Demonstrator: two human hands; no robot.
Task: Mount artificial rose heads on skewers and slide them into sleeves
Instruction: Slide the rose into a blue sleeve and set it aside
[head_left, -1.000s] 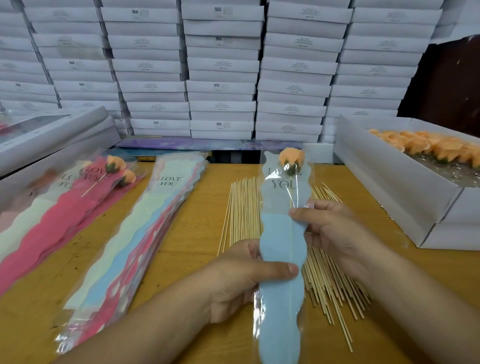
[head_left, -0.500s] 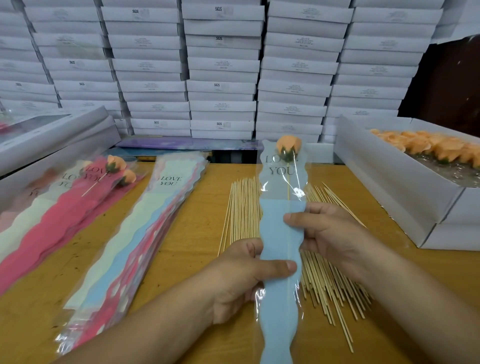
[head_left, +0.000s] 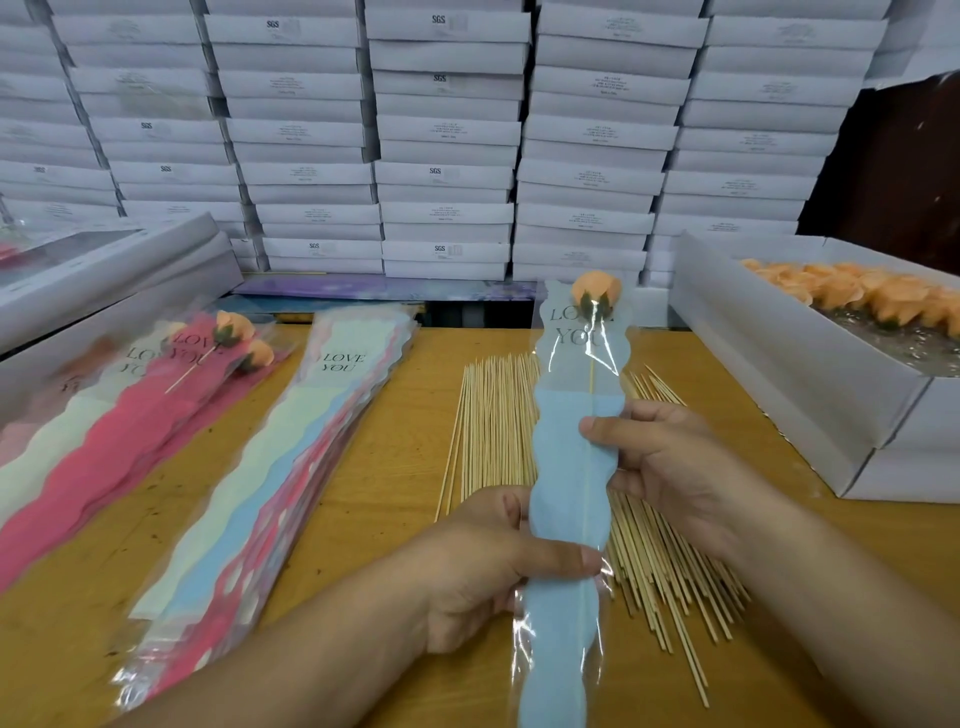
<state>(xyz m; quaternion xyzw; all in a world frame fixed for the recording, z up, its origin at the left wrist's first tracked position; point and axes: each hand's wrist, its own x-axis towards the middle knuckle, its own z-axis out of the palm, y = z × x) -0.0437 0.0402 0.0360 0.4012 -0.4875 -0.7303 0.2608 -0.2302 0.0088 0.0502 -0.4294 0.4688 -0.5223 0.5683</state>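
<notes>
We work at a wooden counter with a wall of stacked white boxes behind it. Nearest us, our left hand grips the lower part of a blue sleeve, thumb laid across its front, while our right hand pinches the same sleeve higher up, thumb on its front and fingers behind. The sleeve is held lengthwise away from us above the counter. Inside it a skewer carries an orange rose head that sits at the clear top end, just above the printed words "LOVE YOU". Under the sleeve and our hands lies a spread of loose bamboo skewers flat on the counter. To the left lies a stack of empty sleeves in pale, blue and pink colours, and further left a pile of filled sleeves with orange roses inside. On the right stands an open white box holding many orange rose heads.
</notes>
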